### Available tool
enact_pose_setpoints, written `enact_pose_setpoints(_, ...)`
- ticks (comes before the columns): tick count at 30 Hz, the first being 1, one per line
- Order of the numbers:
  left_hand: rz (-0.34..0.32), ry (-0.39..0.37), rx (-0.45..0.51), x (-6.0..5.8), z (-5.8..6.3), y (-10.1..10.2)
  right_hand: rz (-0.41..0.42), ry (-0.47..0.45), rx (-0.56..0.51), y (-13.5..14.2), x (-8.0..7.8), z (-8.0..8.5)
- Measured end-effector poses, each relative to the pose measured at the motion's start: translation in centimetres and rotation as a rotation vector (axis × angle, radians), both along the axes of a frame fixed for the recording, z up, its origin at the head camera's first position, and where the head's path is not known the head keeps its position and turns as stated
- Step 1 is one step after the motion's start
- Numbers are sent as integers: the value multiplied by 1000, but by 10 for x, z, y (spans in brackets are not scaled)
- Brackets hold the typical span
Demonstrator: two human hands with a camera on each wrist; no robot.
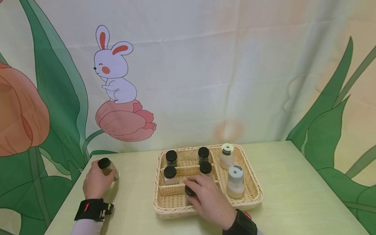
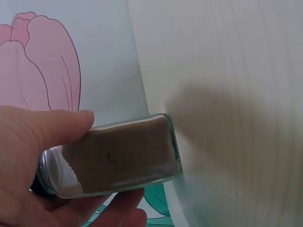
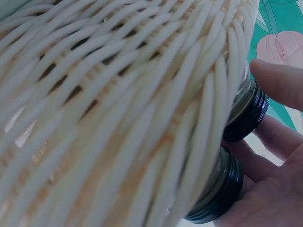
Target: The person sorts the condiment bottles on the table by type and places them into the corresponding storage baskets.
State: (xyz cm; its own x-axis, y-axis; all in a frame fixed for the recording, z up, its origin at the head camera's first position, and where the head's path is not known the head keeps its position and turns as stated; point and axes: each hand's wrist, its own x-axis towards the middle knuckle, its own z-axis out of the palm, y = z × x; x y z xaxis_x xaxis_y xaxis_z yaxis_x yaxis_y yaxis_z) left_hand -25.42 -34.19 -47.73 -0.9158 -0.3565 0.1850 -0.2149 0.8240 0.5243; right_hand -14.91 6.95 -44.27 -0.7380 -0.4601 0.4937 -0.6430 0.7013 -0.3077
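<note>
At the table's left side my left hand (image 1: pixel 98 181) grips a square glass spice jar (image 2: pixel 120 156) with a black lid and brown powder inside. Its base is close to the tabletop; I cannot tell whether they touch. My right hand (image 1: pixel 210 199) reaches over the front of a wicker basket (image 1: pixel 176 213), thumb and fingers around the black lid of another spice jar (image 1: pixel 189 199) in the front compartment. In the right wrist view that black lid (image 3: pixel 248 113) shows between thumb and fingers, and a second black lid (image 3: pixel 218 191) lies close to the palm.
Several black-lidded jars stand in the basket's back and middle compartments, among them a left rear jar (image 1: pixel 171 158) and a pale-filled jar (image 1: pixel 170 176). Two white-topped shakers (image 1: pixel 235 182) occupy the right compartment. A printed curtain (image 1: pixel 188 71) hangs behind the table (image 1: pixel 293 189).
</note>
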Motion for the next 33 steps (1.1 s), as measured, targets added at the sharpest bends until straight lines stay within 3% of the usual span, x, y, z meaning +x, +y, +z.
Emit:
enact_pose_setpoints(15,1,-30,7,-2,-4,-4,-11,-15,-6,1,0,0)
enact_pose_setpoints(19,3,3,14,-1,-3,-5,-16,-13,-5,1,0,1)
enact_pose_setpoints(26,18,102,45,2,8,0,-16,-25,-6,2,1,2)
enact_pose_setpoints(33,33,113,57,5,15,3,-13,-2,-33,3,0,1)
